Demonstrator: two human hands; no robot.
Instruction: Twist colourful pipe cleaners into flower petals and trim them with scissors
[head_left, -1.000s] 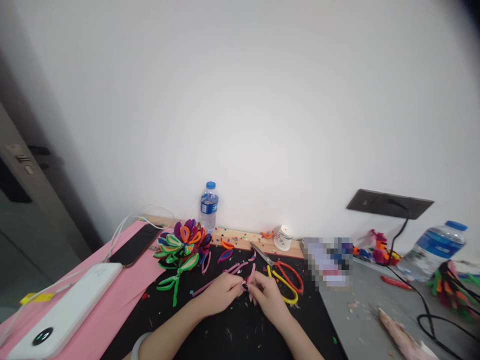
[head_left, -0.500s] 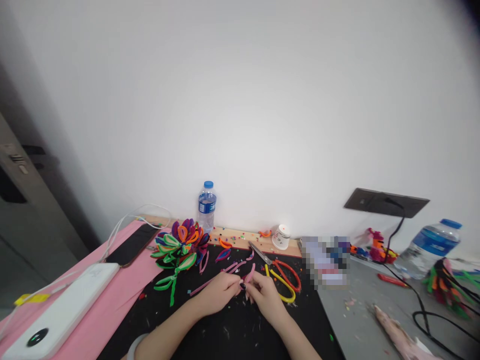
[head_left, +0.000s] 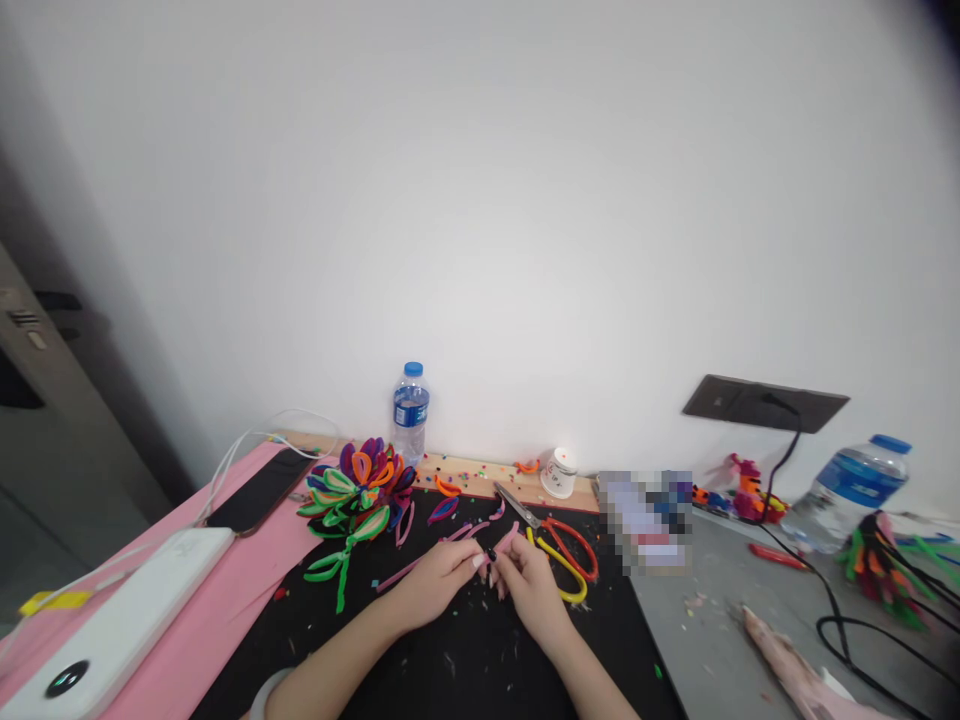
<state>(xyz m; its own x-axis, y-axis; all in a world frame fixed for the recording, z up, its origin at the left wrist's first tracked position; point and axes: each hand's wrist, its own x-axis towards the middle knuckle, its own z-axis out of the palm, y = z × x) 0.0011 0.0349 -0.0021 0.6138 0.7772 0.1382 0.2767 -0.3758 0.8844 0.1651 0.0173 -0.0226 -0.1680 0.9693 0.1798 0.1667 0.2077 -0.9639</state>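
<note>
Above the black mat [head_left: 480, 660], my left hand [head_left: 436, 585] and my right hand [head_left: 536, 590] meet with fingers pinched together. A short, looped pink pipe cleaner [head_left: 511, 535] sticks up from between the fingertips; its lower part is hidden by them. Beyond my hands lie loose pink and purple pipe cleaner pieces [head_left: 405, 523] and a purple loop [head_left: 442, 508]. To the left is a pipe cleaner flower [head_left: 364, 490] with many coloured petals and a green stem. Scissors [head_left: 562, 545] with red and yellow handles rest partly open beside my right hand.
A water bottle [head_left: 411, 415] and a paper cup [head_left: 559, 472] stand by the wall. At left, a phone [head_left: 262, 490] and a white power bank [head_left: 127, 630] lie on pink cloth. On the grey right side are another bottle [head_left: 855, 495], a black cable [head_left: 825, 600] and pipe cleaners [head_left: 885, 570].
The pink pipe cleaner has tilted further to the right between my fingertips. My right fingers have shifted slightly, and the whole view has moved a little.
</note>
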